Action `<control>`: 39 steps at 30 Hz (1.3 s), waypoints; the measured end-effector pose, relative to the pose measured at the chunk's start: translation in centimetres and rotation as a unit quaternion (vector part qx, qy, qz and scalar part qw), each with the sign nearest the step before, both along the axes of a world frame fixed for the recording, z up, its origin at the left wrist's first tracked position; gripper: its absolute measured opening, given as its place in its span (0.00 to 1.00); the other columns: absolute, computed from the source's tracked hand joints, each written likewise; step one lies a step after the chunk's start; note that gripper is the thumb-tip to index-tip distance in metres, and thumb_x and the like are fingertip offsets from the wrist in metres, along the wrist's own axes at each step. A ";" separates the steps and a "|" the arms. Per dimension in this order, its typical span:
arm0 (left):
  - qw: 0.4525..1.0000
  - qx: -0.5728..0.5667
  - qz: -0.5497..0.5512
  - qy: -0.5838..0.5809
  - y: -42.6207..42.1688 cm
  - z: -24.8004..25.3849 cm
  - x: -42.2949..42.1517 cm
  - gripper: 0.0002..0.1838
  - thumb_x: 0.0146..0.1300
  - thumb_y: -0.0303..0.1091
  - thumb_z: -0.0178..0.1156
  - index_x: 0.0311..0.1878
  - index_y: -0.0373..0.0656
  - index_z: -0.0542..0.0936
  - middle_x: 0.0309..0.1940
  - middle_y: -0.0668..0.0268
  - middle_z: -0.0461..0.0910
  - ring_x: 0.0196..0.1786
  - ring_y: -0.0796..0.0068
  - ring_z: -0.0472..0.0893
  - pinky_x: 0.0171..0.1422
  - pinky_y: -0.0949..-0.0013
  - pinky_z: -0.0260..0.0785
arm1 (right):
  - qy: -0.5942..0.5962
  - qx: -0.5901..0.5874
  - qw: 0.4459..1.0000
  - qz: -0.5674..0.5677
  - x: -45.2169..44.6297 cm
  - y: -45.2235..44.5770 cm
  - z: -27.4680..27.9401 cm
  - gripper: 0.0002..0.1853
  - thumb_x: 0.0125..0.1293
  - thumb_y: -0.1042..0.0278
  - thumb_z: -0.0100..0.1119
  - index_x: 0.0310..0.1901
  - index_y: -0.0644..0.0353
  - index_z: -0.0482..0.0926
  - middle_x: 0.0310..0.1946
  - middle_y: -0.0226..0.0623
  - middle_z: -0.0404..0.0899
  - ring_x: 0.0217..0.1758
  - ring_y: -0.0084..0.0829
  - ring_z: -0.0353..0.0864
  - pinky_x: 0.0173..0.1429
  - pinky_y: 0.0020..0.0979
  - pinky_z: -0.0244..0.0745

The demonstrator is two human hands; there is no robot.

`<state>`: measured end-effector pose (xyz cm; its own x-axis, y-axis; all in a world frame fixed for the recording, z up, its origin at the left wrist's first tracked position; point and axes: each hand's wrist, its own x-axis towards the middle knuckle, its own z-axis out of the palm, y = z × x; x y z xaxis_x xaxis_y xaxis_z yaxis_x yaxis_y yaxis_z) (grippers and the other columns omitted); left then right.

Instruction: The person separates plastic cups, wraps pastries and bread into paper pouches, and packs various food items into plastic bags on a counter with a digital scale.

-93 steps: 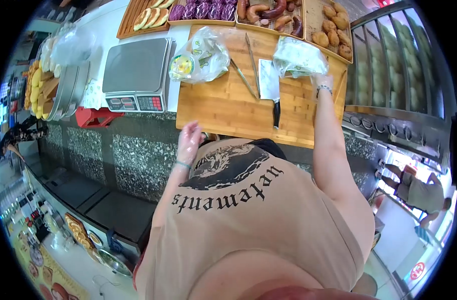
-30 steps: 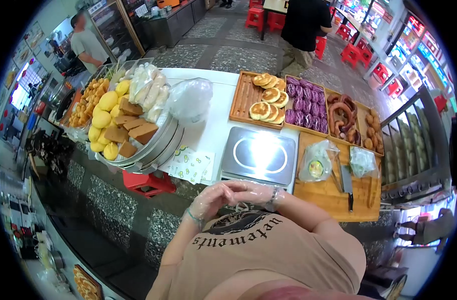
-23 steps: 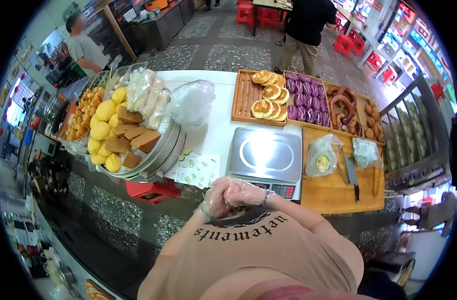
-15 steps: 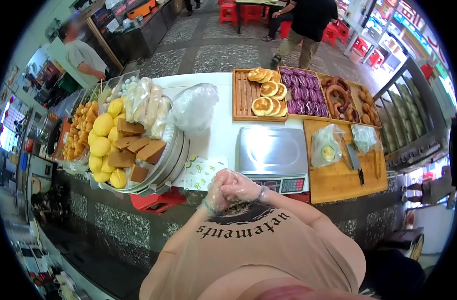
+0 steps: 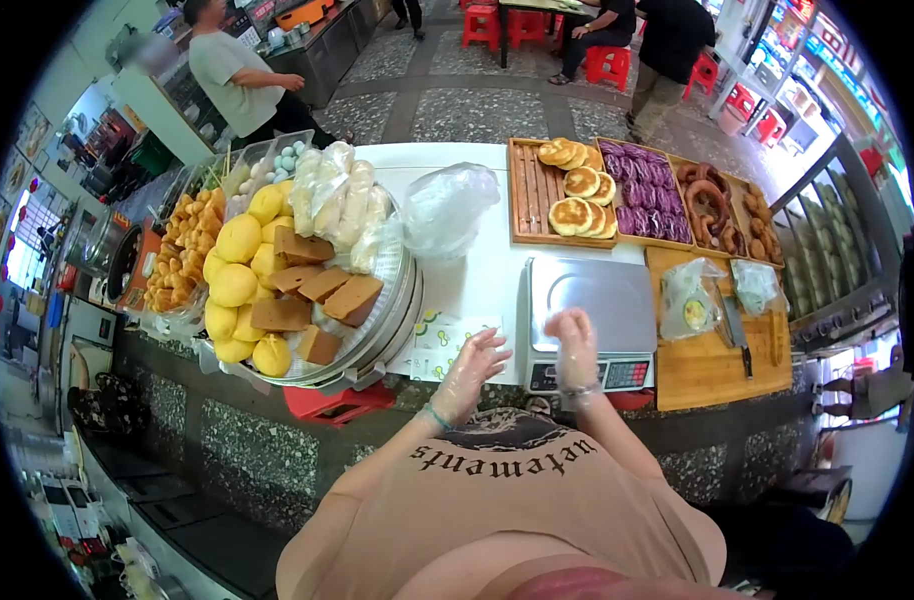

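Note:
Both of my hands wear thin clear plastic gloves and are apart at the table's near edge, holding nothing. My left hand (image 5: 467, 375) has its fingers spread, close to a white sheet with a green print (image 5: 439, 345). Over the near edge of the digital scale (image 5: 597, 300) hovers my right hand (image 5: 576, 352), fingers raised and slightly blurred. Nothing lies on the scale's steel plate. To the left, a round steamer tray (image 5: 392, 320) bears yellow buns (image 5: 235, 240), brown cake blocks (image 5: 322, 285) and bagged pale rolls (image 5: 337, 200).
A clear plastic bag (image 5: 452, 210) lies behind the sheet. Wooden trays hold flat browned cakes (image 5: 572, 215), purple rolls (image 5: 645, 190) and sausages (image 5: 707, 205). On the cutting board (image 5: 697, 380) are a knife (image 5: 737, 335) and bagged food (image 5: 692, 300). A person (image 5: 239, 75) stands beyond the table.
My hands were clasped together and have now separated, with fingers opened. The view has shifted, so the table's contents sit further right. The person at the far left has moved rightward.

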<state>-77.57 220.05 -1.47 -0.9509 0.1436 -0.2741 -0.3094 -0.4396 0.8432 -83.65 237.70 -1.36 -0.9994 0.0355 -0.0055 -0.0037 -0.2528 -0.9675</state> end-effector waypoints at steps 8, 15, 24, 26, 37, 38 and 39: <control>0.977 0.004 -0.205 -0.059 -1.5 3.0 -0.8 0.23 0.71 0.44 0.45 0.56 0.36 0.74 0.44 0.64 0.78 0.50 0.75 0.75 0.57 0.74 0.67 | -0.078 0.033 0.928 0.363 2.9 -4.2 -1.9 0.20 0.72 0.53 0.39 0.29 0.57 0.73 0.22 0.33 0.73 0.29 0.29 0.75 0.37 0.27 0.70; 0.941 0.028 -0.311 0.133 -2.3 4.5 -2.9 0.27 0.62 0.49 0.54 0.57 0.39 0.75 0.47 0.61 0.79 0.52 0.75 0.76 0.61 0.68 0.66 | -0.251 -0.430 0.694 0.520 3.3 -4.9 -1.2 0.19 0.73 0.54 0.37 0.42 0.63 0.70 0.34 0.38 0.72 0.40 0.30 0.73 0.47 0.28 0.68; 0.920 -0.147 -0.363 -0.023 -2.7 8.3 -2.1 0.23 0.60 0.39 0.58 0.57 0.40 0.75 0.48 0.61 0.79 0.51 0.71 0.76 0.61 0.69 0.66 | -0.276 -0.141 0.905 0.290 4.4 -5.2 -2.3 0.23 0.51 0.74 0.73 0.51 0.57 0.78 0.44 0.31 0.81 0.47 0.26 0.80 0.52 0.30 0.77; 0.946 -0.157 -0.272 0.084 -2.6 5.4 -1.6 0.22 0.60 0.37 0.57 0.57 0.40 0.75 0.48 0.61 0.78 0.51 0.72 0.76 0.60 0.70 0.67 | -0.108 0.136 0.870 0.461 2.3 -5.3 1.3 0.24 0.70 0.48 0.43 0.36 0.66 0.76 0.28 0.42 0.79 0.34 0.31 0.79 0.41 0.32 0.74; 0.782 -0.428 -0.366 0.267 -0.9 5.6 -2.0 0.31 0.54 0.52 0.60 0.57 0.40 0.75 0.49 0.50 0.78 0.53 0.51 0.77 0.61 0.60 0.66 | 0.157 0.418 0.681 0.580 2.2 -6.0 -3.0 0.19 0.68 0.56 0.48 0.52 0.60 0.77 0.41 0.43 0.81 0.49 0.36 0.78 0.59 0.37 0.69; 0.758 -0.458 -0.373 0.276 -0.6 5.5 -2.0 0.31 0.54 0.52 0.61 0.56 0.40 0.75 0.48 0.51 0.79 0.52 0.51 0.77 0.59 0.59 0.67 | 0.122 0.376 0.722 0.568 2.5 -6.4 -2.7 0.19 0.69 0.56 0.47 0.52 0.59 0.77 0.42 0.43 0.81 0.50 0.36 0.78 0.59 0.37 0.69; 0.735 -0.486 -0.380 0.280 -0.5 5.4 -1.8 0.31 0.53 0.53 0.61 0.55 0.40 0.76 0.47 0.51 0.79 0.51 0.52 0.78 0.57 0.58 0.67 | 0.076 0.315 0.772 0.547 2.7 -6.6 -2.5 0.19 0.69 0.56 0.47 0.53 0.59 0.76 0.42 0.43 0.80 0.50 0.36 0.77 0.60 0.38 0.68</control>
